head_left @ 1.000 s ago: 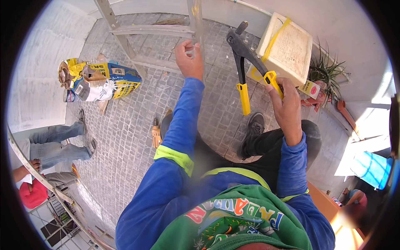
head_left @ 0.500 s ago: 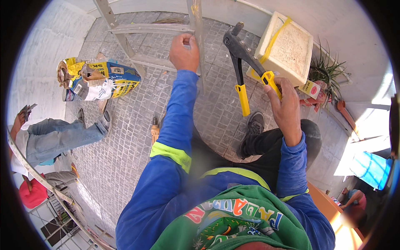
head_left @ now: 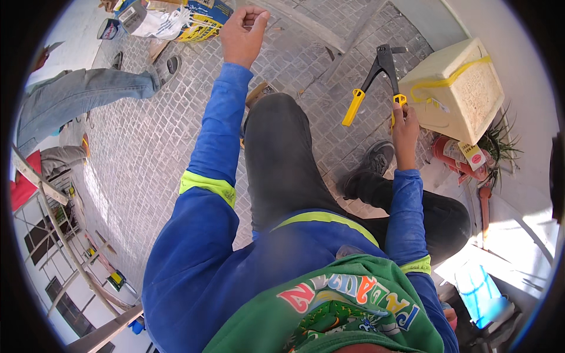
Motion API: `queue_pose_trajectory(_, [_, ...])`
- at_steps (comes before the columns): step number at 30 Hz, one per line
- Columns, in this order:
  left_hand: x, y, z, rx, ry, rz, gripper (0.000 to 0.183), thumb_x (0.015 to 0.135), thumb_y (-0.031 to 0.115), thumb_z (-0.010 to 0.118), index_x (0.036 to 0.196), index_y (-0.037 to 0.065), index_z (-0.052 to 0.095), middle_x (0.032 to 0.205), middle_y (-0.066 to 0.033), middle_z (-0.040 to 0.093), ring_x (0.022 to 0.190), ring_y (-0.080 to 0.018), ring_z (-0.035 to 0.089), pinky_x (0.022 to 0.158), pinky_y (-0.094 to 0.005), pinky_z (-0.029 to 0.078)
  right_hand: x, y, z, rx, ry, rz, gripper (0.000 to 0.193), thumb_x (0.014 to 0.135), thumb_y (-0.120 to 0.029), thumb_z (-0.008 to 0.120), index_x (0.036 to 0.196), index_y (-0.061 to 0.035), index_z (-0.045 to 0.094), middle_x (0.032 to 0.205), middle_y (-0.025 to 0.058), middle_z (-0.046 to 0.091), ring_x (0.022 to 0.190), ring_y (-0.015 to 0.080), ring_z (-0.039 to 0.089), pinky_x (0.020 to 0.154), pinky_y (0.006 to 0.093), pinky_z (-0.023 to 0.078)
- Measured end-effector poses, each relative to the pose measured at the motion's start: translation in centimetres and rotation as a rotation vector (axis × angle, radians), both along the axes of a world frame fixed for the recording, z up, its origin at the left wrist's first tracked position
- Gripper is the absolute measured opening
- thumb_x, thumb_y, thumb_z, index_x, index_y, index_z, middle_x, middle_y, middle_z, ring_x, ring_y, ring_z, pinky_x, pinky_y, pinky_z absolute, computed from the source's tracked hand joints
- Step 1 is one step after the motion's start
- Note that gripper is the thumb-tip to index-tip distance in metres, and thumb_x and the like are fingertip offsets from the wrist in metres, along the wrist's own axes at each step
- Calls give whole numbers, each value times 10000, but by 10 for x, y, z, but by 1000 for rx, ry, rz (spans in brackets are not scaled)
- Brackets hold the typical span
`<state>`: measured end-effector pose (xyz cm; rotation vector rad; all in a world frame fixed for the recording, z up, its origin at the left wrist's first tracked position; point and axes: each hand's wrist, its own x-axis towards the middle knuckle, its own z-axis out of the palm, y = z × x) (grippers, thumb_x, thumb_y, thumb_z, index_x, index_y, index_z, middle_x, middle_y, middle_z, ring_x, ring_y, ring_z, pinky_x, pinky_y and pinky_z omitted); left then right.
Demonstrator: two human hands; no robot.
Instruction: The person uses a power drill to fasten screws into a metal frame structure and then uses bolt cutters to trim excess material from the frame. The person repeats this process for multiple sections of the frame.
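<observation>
My right hand (head_left: 406, 126) is closed around one yellow-gripped handle of a hand riveter (head_left: 385, 62). The tool has a black body, and its two handles are spread apart, with the other yellow grip (head_left: 354, 109) hanging free above the paving. My left hand (head_left: 243, 35) is raised at the top, near the blue and yellow paper sack. Its fingers are curled toward the thumb, and whatever may be between them is too small to make out.
A cream foam box (head_left: 465, 88) with a yellow strap stands right of the riveter, beside a red cylinder (head_left: 450, 153) and a spiky plant (head_left: 500, 144). A metal frame (head_left: 312, 23) crosses the top. A person in jeans (head_left: 100, 97) stands at left.
My left hand has moved away from the metal frame, up and left. The riveter has swung upright in my right hand and shifted right. My left knee has come forward into view.
</observation>
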<state>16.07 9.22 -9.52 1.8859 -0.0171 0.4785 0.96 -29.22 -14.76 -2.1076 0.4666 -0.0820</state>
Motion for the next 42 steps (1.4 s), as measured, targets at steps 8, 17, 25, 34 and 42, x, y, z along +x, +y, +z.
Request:
queue_pose_trajectory(8, [-303, 127, -155, 212, 687, 534, 205, 906, 166, 746, 1043, 21, 700, 878, -76, 736, 792, -150, 704, 746, -309, 567, -14, 10, -183, 286, 342, -88, 292, 1066, -307, 561, 957, -38, 592, 731, 45, 595, 564, 114, 577, 488, 276, 470])
queue_pose_trajectory(17, [-251, 105, -235, 484, 760, 666, 821, 793, 325, 863, 1442, 13, 470, 1421, -221, 492, 1315, -374, 512, 1032, -466, 489, -22, -32, -246, 247, 478, 16, 291, 1032, -286, 604, 1029, 4, 621, 863, 81, 651, 709, 165, 640, 625, 331, 533])
queue_pose_trajectory(25, [-231, 149, -264, 440, 1082, 556, 1168, 574, 466, 975, 1488, 51, 378, 1418, -244, 458, 1293, -405, 539, 1080, -449, 491, -16, -23, -235, -378, 193, 204, 304, 966, -202, 641, 1204, -16, 674, 1125, 197, 687, 1035, 340, 664, 929, 424, 514])
queue_pose_trajectory(34, [-273, 201, -262, -652, 920, 254, 564, 848, 328, 813, 1223, -25, 583, 935, -98, 690, 722, -188, 684, 624, -311, 564, 37, 148, -69, 142, -234, 517, 234, 978, -153, 658, 1204, -107, 695, 1125, 79, 699, 1028, 214, 680, 778, 337, 550])
queue_pose_trajectory(42, [-255, 176, -56, -508, 607, 89, 638, 853, 269, 784, 1361, 17, 491, 1074, -86, 627, 878, -191, 663, 773, -309, 548, 68, 269, 63, 676, 241, 880, 573, 936, -354, 749, 1329, 32, 592, 1230, 196, 681, 999, 247, 687, 911, 361, 547])
